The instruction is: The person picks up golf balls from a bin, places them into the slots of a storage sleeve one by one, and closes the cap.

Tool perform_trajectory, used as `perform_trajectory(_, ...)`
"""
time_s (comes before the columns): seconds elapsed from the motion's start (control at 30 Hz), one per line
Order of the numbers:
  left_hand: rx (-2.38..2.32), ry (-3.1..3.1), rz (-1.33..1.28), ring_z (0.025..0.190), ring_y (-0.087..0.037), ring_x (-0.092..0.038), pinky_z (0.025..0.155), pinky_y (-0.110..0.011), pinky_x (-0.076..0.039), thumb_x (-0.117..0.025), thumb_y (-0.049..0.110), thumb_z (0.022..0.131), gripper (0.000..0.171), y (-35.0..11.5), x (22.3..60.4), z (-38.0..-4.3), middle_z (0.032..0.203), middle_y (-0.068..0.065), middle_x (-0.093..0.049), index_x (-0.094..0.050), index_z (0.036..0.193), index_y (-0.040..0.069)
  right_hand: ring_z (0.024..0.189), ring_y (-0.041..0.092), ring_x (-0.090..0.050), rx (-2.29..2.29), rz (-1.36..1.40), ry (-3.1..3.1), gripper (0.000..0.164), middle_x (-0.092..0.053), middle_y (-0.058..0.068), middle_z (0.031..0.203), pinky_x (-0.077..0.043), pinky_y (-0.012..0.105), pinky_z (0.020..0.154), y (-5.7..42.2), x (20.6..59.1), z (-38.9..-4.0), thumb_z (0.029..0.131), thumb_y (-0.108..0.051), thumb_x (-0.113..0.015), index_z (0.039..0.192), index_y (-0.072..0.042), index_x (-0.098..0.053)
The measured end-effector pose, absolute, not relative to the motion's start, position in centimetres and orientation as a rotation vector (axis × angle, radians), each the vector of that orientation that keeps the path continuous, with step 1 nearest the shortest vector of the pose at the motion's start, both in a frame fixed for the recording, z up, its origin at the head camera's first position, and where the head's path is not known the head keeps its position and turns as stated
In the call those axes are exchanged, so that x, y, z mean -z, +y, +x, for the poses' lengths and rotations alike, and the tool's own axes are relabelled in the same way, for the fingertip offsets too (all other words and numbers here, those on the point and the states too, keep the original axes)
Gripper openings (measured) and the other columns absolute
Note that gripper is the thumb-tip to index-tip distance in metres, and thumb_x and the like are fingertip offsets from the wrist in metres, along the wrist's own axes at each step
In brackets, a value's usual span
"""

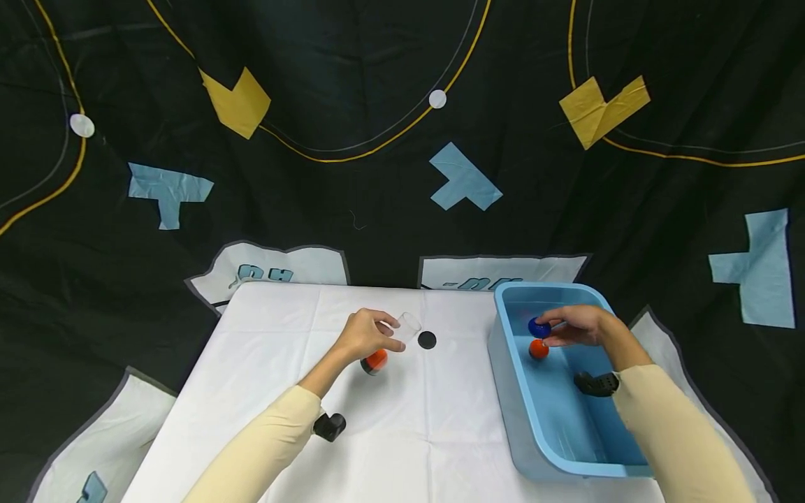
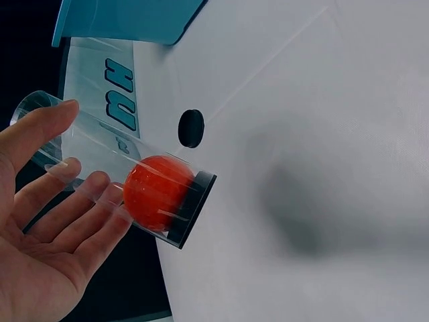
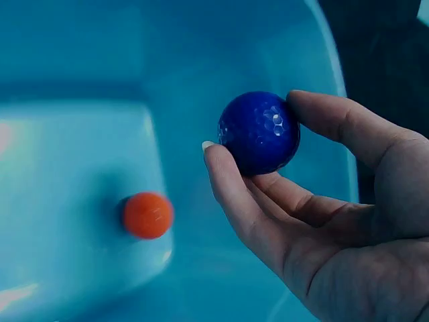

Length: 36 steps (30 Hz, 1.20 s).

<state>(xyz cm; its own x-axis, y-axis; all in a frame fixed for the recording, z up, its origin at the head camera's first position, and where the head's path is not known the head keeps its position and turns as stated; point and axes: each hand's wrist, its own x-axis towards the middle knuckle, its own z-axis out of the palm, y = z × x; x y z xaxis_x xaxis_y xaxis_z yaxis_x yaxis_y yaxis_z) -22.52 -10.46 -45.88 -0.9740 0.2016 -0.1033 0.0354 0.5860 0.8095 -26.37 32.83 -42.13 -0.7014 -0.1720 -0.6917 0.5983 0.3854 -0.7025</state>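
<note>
My left hand grips a clear plastic tube tilted above the table. Inside the tube, against its black end cap, sits an orange ball. The tube's other end looks uncovered. A loose black disc lies on the white cloth just right of the tube. Over the blue bin, my right hand pinches a dimpled dark blue ball between thumb and fingertips. A second orange ball rests on the bin floor below that hand.
The light blue bin stands on the right side of the white-covered table, its walls rising around my right hand. Behind the table hangs a black curtain with blue and yellow tape pieces.
</note>
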Motion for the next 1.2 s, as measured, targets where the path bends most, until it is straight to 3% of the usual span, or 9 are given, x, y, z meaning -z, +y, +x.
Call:
perform_trajectory(0.17,-1.326,2.632,0.201,0.087,-0.018,-0.071,0.079,-0.035,-0.059,-0.093,0.023,0.069,0.038,-10.4,46.0,-22.4,0.095,-0.008,-0.078,-0.079,0.102,0.012,0.094,0.022,-0.076,1.373,0.296,1.948,0.066,-0.067,0.015,0.114,-0.056,0.034,0.095,31.5,39.8,-27.0,0.104,-0.027,-0.057,0.15,0.009,-0.025)
perform_trajectory(0.37,-1.333,2.625,0.196,0.088,-0.018,-0.071,0.08,-0.035,-0.059,-0.093,0.023,0.069,0.039,-10.0,45.7,-22.3,0.097,-0.01,-0.078,-0.078,0.103,0.011,0.094,0.019,-0.075,1.357,0.235,1.975,0.056,-0.068,0.011,0.113,-0.054,0.035,0.1,29.2,37.5,-27.4,0.103,-0.029,-0.06,0.143,0.003,-0.038)
perform_trajectory(0.7,-1.33,2.63,0.217,0.09,-0.02,-0.071,0.077,-0.034,-0.059,-0.094,0.022,0.069,0.039,-9.3,45.1,-22.3,0.098,-0.011,-0.078,-0.078,0.103,0.01,0.097,0.019,-0.074,1.313,0.107,1.972,0.061,-0.055,0.028,0.137,-0.058,0.028,0.09,24.7,35.1,-28.3,0.104,-0.026,-0.057,0.149,0.008,-0.033)
perform_trajectory(0.93,-1.33,2.63,0.232,0.088,-0.019,-0.071,0.076,-0.032,-0.059,-0.094,0.022,0.069,0.04,-8.9,45.0,-22.5,0.098,-0.01,-0.078,-0.078,0.104,0.009,0.091,0.018,-0.075,1.232,0.03,2.006,0.056,-0.067,0.023,0.124,-0.057,0.033,0.094,21.2,34.9,-28.7,0.101,-0.025,-0.061,0.141,0.011,-0.045)
perform_trajectory(1.2,-1.317,2.634,0.244,0.086,-0.016,-0.071,0.076,-0.03,-0.058,-0.094,0.023,0.067,0.039,-8.2,44.9,-22.7,0.094,-0.006,-0.078,-0.079,0.101,0.012,0.084,0.019,-0.076,1.194,0.048,2.03,0.048,-0.075,0.017,0.107,-0.059,0.034,0.09,17.5,35.9,-28.8,0.098,-0.024,-0.066,0.131,0.01,-0.056)
